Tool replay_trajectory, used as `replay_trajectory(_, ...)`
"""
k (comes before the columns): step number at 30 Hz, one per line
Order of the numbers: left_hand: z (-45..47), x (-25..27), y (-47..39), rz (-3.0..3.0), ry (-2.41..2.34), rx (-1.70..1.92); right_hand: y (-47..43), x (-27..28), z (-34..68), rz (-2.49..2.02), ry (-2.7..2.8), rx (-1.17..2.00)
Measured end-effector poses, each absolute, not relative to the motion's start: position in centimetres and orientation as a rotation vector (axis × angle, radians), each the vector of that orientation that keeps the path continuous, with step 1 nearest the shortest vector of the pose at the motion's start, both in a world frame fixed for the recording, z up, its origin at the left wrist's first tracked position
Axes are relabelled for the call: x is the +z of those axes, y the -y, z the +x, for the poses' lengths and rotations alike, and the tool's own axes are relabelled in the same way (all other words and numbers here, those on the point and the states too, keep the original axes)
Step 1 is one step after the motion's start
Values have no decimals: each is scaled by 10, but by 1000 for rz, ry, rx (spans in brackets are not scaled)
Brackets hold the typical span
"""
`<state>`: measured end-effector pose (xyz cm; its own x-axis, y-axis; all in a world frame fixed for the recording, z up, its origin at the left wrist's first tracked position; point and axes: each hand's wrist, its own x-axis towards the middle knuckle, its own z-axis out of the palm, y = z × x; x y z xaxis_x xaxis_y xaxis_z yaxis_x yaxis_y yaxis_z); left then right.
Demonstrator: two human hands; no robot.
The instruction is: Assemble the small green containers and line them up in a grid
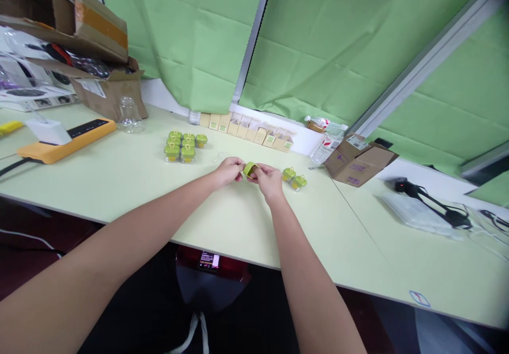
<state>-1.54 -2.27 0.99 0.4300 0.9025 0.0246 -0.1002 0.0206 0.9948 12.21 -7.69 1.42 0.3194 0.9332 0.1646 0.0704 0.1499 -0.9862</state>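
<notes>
A small green lid [250,169] is held above the table, its hollow side partly facing me. My right hand [268,180] grips it, with fingers at the hollow side. At the lid's left edge, my left hand [229,172] is closed in a pinch; exactly what part its fingertips hold is hard to see. Just behind my left hand lies a faint clear container [222,157]. Several clear boxes with green lids [188,152] stand grouped to the left. To the right of my right hand sit a few more green-lidded boxes [299,183].
Small cardboard boxes [246,130] line the back wall. An orange power strip [75,139], clear bottle [130,115] and stacked cartons [107,91] are left. Plastic bottles [326,147], a carton [356,160] and a black strapped device [433,203] are right. A phone [209,260] lies below the edge.
</notes>
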Motion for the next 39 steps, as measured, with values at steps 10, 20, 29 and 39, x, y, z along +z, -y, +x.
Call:
replay_trajectory(10, -19, 14, 25, 1190, -733, 801, 76, 12, 121, -1347, 1006, 731)
replay_trajectory(20, -20, 7, 18, 1285, -793, 923, 79, 12, 120, -1319, 1130, 639)
replay_trajectory(29, -19, 5, 18, 1439, -708, 1110, 80, 13, 124, -1361, 1165, 675)
replay_trajectory(39, -24, 3, 13, 1457, -705, 1067, 82, 13, 128, -1342, 1165, 753)
